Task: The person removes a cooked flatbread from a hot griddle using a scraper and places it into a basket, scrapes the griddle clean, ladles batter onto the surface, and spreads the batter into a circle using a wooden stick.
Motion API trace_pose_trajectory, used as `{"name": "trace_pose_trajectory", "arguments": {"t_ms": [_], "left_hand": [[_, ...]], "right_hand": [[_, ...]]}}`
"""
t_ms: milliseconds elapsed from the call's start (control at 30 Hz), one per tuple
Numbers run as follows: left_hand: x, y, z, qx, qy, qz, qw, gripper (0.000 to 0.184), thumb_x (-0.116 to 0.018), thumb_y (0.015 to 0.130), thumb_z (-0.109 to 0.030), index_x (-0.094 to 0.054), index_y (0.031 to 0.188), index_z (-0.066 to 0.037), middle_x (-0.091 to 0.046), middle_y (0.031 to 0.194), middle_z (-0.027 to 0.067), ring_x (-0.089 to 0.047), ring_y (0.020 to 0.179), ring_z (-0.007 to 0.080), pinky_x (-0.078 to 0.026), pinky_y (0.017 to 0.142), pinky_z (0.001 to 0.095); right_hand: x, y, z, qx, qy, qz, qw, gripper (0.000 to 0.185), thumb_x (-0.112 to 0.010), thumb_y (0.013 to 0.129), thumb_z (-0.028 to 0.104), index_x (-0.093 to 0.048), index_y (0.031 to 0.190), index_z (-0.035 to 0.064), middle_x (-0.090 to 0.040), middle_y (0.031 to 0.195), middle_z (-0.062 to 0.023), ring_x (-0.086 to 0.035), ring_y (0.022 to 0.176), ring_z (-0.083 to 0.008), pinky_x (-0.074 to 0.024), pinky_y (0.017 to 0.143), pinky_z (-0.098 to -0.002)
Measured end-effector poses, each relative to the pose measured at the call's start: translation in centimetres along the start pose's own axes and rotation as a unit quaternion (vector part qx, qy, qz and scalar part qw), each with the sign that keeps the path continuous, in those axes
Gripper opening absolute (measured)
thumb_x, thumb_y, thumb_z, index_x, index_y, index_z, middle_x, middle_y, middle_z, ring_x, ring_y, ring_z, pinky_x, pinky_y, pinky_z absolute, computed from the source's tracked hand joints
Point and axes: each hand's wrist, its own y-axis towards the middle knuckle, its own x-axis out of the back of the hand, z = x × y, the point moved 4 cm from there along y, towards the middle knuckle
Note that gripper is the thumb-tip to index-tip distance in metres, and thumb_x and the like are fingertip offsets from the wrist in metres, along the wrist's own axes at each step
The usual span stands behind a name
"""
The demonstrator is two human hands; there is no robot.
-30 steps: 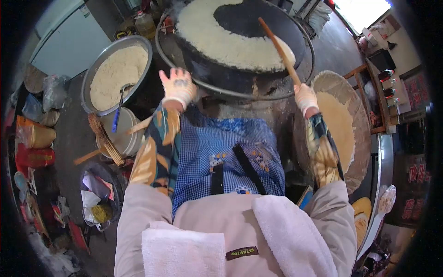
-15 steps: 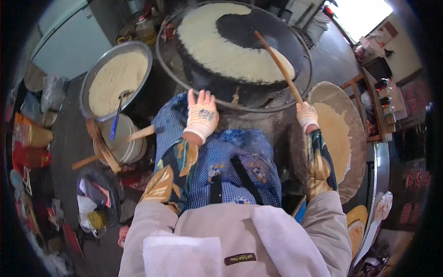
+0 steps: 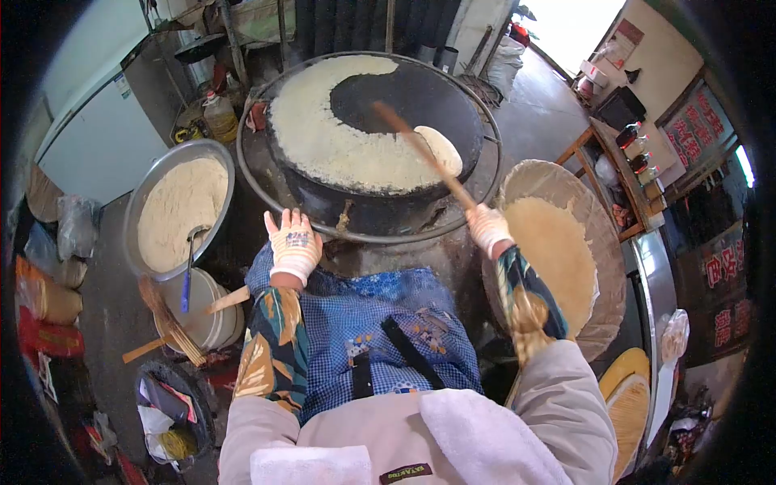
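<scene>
My right hand, in a striped glove, is closed round the near end of a long wooden stick. The stick reaches over a round black griddle, its far part blurred by motion. A crescent of pale batter covers the griddle's left side and front. Beside the stick, at the crescent's right end, lies a thicker pale lump. My left hand, also gloved, is spread open near the metal ring round the griddle, holding nothing. I cannot tell whether its fingertips touch the ring.
At left stands a metal basin of pale batter with a blue-handled ladle. Below it, a brush and wooden tool handle lie across a white bucket. A lined basket stands right, near a wooden shelf.
My view has tilted up, showing more of the room behind the griddle. My right hand has moved nearer the griddle, and the stick's far end has swung left. My left hand remains open.
</scene>
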Motion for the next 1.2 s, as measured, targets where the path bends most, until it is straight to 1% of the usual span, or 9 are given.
{"name": "trace_pose_trajectory", "arguments": {"t_ms": [67,333,400,467,600,667,733,933,1200], "left_hand": [[0.2,0.4,0.7,0.014,-0.007,0.008,1.0,0.052,-0.054,0.083,-0.036,-0.06,0.123,-0.004,-0.051,0.137,0.0115,-0.041,0.132,0.0286,-0.006,0.112,0.0641],[-0.8,1.5,3.6,0.07,-0.014,0.056,0.996,0.052,-0.048,0.087,-0.028,-0.051,0.135,-0.008,-0.039,0.149,0.0093,-0.035,0.138,0.0272,-0.006,0.111,0.0657],[-0.4,2.1,4.5,0.079,-0.002,0.08,0.994,0.051,-0.045,0.089,-0.025,-0.049,0.136,-0.008,-0.038,0.15,0.0097,-0.033,0.139,0.0275,-0.006,0.111,0.066],[-1.6,2.9,5.0,0.103,0.052,0.016,0.993,0.054,-0.057,0.081,-0.032,-0.053,0.13,-0.008,-0.046,0.14,0.01,-0.038,0.131,0.0284,-0.012,0.11,0.0652],[2.7,0.0,-3.3,-0.019,-0.075,-0.081,0.994,0.044,-0.055,0.081,-0.039,-0.059,0.112,-0.007,-0.055,0.117,0.0103,-0.045,0.119,0.0279,-0.016,0.108,0.064],[3.6,-2.1,-8.3,-0.08,-0.08,0.006,0.994,0.052,-0.054,0.081,-0.04,-0.058,0.118,-0.004,-0.054,0.125,0.0118,-0.043,0.125,0.0286,-0.014,0.11,0.0636],[0.6,-3.7,-10.7,-0.096,-0.081,-0.016,0.992,0.061,-0.054,0.082,-0.041,-0.053,0.126,0.0,-0.051,0.134,0.0143,-0.039,0.131,0.0299,-0.01,0.112,0.0638],[-0.9,-4.0,-8.7,-0.116,0.032,-0.025,0.992,0.055,-0.042,0.088,-0.028,-0.046,0.136,0.0,-0.043,0.144,0.0158,-0.033,0.138,0.0313,-0.004,0.113,0.064],[-1.1,-3.2,-5.6,-0.084,0.015,-0.064,0.994,0.056,-0.052,0.084,-0.033,-0.053,0.128,0.002,-0.05,0.137,0.0172,-0.037,0.135,0.0314,-0.007,0.113,0.0633]], "right_hand": [[-0.1,2.0,-1.8,-0.031,0.007,-0.028,0.999,0.041,-0.043,0.096,0.043,-0.062,0.098,0.0063,-0.068,0.094,-0.0212,-0.064,0.095,-0.0386,-0.0499,0.085,-0.0482],[-0.6,-2.0,-1.6,0.119,-0.038,-0.009,0.992,0.04,-0.042,0.096,0.043,-0.059,0.098,0.0069,-0.065,0.091,-0.0257,-0.063,0.088,-0.0436,-0.0492,0.077,-0.0534],[-1.1,0.7,-4.3,0.016,-0.01,-0.068,0.998,0.038,-0.044,0.097,0.041,-0.06,0.096,0.0073,-0.065,0.086,-0.0249,-0.063,0.084,-0.0435,-0.0488,0.076,-0.0535],[0.6,-0.2,-2.4,0.05,-0.011,-0.084,0.995,0.037,-0.044,0.096,0.041,-0.057,0.095,0.0065,-0.065,0.083,-0.0248,-0.063,0.083,-0.044,-0.0484,0.076,-0.0535],[0.1,-2.1,-0.1,0.077,-0.04,0.0,0.996,0.04,-0.043,0.096,0.045,-0.057,0.095,0.0068,-0.065,0.086,-0.0254,-0.063,0.087,-0.0444,-0.048,0.08,-0.0532],[-1.2,0.2,-3.0,0.008,-0.022,-0.039,0.999,0.04,-0.044,0.096,0.044,-0.058,0.096,0.0062,-0.066,0.09,-0.0251,-0.063,0.09,-0.0438,-0.048,0.081,-0.053],[-0.3,1.2,-2.8,0.008,-0.006,-0.058,0.998,0.042,-0.044,0.095,0.044,-0.059,0.097,0.0049,-0.066,0.092,-0.0253,-0.063,0.091,-0.0433,-0.0488,0.08,-0.0517],[0.2,-2.9,0.4,0.06,-0.044,-0.019,0.997,0.043,-0.044,0.096,0.044,-0.06,0.093,0.0041,-0.066,0.091,-0.0248,-0.063,0.09,-0.0438,-0.0492,0.081,-0.0522],[0.2,-0.5,0.0,0.064,-0.067,-0.032,0.995,0.045,-0.041,0.096,0.045,-0.06,0.097,0.0045,-0.067,0.093,-0.0242,-0.063,0.094,-0.0418,-0.0486,0.085,-0.0507]]}}
